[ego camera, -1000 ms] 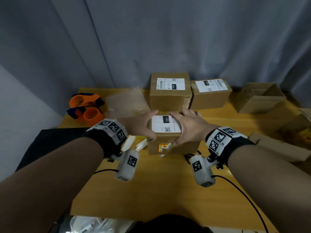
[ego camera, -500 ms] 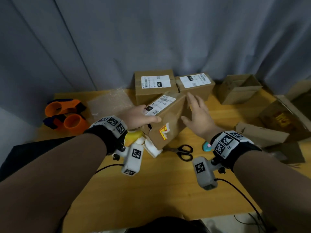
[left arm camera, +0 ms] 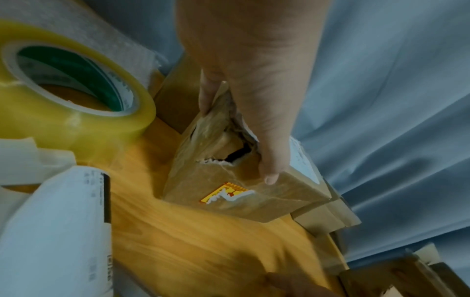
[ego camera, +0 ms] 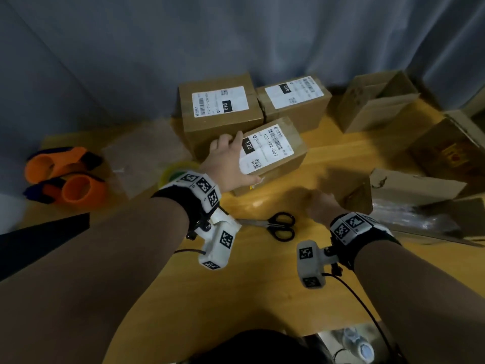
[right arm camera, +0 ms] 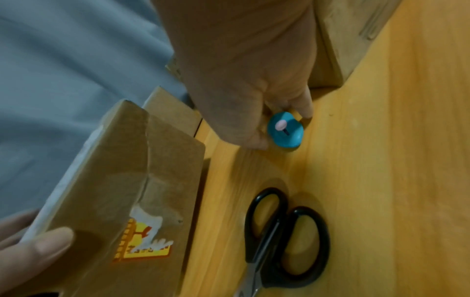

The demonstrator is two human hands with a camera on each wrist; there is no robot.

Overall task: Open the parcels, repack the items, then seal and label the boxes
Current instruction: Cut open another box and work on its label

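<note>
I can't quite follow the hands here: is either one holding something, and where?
The left hand grips the parcel labelled 122 by its near-left end. The right hand pinches a small blue cutter at its sides.

Bare bench (ego camera: 262, 298) lies open along the near edge, up to the scissors (ego camera: 280, 226) at mid-bench. Beyond them the labelled box (ego camera: 273, 153) sits against two more boxes (ego camera: 220, 111) that wall the far side. At left, tape roll (left arm camera: 71, 80) and orange dispensers (ego camera: 65, 177) crowd the way; at right, open cartons (ego camera: 378, 101) and a flattened box (ego camera: 412, 185).
</note>
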